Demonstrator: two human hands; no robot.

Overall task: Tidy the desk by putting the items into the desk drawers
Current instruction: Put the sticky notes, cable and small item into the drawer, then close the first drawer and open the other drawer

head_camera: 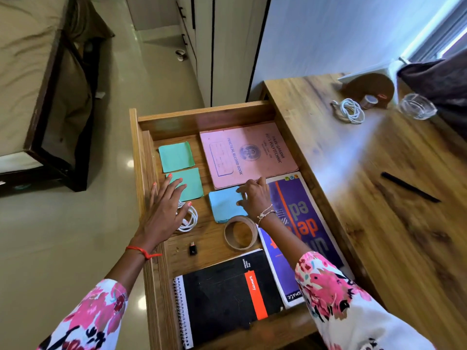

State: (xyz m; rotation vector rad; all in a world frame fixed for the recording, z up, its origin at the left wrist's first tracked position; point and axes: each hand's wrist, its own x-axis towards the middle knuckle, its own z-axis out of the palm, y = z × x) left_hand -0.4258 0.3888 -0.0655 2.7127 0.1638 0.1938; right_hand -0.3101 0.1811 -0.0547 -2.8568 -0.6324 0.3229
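Note:
The wooden drawer (pixel 141 157) is pulled out to the left of the desk (pixel 374 223). Inside lie a pink record book (pixel 249 154), two green sticky pads (pixel 176 156) (pixel 193 184), a blue sticky pad (pixel 225 207), a white cable (pixel 190 219), a tape ring (pixel 240 235), a small black adapter (pixel 193 250), a black spiral notebook (pixel 227 299) and a purple notebook (pixel 300 223). My left hand (pixel 165 205) hovers flat, fingers spread, over the near green pad and the cable. My right hand (pixel 254 197) pinches the blue pad's far right corner.
On the desktop lie a black pen (pixel 410 186), a coiled white cable (pixel 351 111), a small tape roll (pixel 370 101), a glass ashtray (pixel 417 106) and a brown stand (pixel 371 84). A bed (pixel 30 79) stands left across the floor; cupboards (pixel 222 46) stand behind the drawer.

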